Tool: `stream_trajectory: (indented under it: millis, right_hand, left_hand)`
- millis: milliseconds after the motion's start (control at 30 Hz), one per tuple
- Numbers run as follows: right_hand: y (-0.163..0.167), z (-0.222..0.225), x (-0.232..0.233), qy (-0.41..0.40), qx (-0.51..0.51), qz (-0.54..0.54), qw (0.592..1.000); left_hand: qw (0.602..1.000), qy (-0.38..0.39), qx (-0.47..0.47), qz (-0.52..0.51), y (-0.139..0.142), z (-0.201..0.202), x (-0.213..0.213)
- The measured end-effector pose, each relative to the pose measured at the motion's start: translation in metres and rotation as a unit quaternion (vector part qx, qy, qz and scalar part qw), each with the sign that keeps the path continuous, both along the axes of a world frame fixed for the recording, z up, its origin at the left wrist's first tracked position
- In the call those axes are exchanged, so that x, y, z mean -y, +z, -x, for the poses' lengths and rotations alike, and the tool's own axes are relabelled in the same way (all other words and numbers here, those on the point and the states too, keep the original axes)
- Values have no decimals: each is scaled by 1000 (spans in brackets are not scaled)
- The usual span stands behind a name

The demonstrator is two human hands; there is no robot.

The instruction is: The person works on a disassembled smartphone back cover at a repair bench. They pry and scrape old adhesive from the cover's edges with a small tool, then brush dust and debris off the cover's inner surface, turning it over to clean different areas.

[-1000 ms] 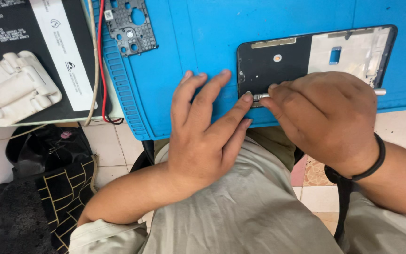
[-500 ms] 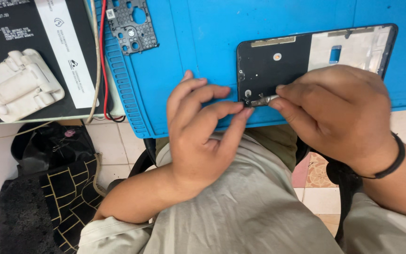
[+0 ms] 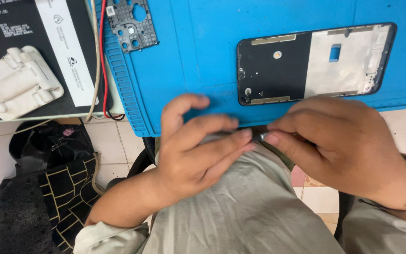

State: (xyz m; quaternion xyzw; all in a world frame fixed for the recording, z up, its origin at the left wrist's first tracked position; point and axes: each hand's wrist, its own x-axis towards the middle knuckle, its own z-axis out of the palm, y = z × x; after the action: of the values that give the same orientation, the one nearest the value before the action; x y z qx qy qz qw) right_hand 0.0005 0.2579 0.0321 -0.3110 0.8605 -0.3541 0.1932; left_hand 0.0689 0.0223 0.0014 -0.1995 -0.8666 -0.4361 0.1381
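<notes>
Metal, small and grey: a tiny part (image 3: 258, 136) sits pinched between the two hands, just off the near edge of the blue mat (image 3: 203, 56) and above the lap. The left hand (image 3: 196, 150) has its index and middle fingers laid out long and close together, tips meeting the part from the left, thumb raised above them. The right hand (image 3: 339, 146) curls over from the other side, thumb and forefinger nipping the same piece; the other fingers are folded in. Most of the part is hidden between the fingertips, so its shape is hard to tell. It looks light, stiff and slippery, the sort of thing that springs away if squeezed unevenly, so a fingertip pinch on its sides seems the sound hold. The phone frame (image 3: 316, 63) lies flat on the mat just beyond the knuckles, untouched. Farther left lie a perforated plate (image 3: 132, 26), a red wire (image 3: 102, 66) and a white holder (image 3: 17, 82).
</notes>
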Motion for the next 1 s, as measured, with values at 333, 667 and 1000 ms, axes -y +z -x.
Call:
stream_trajectory:
  millis: [333,667,1000]
  right_hand:
    - [-3,21,2,9,-239,-65,969]
    - [-15,26,3,-43,-214,-7,976]
    - [-12,25,5,41,-313,-56,947]
  left_hand:
    - [992,-90,84,23,6,-26,12]
    - [994,13,-20,108,-10,20,-7]
    - [997,51,-7,60,-27,12,-9]
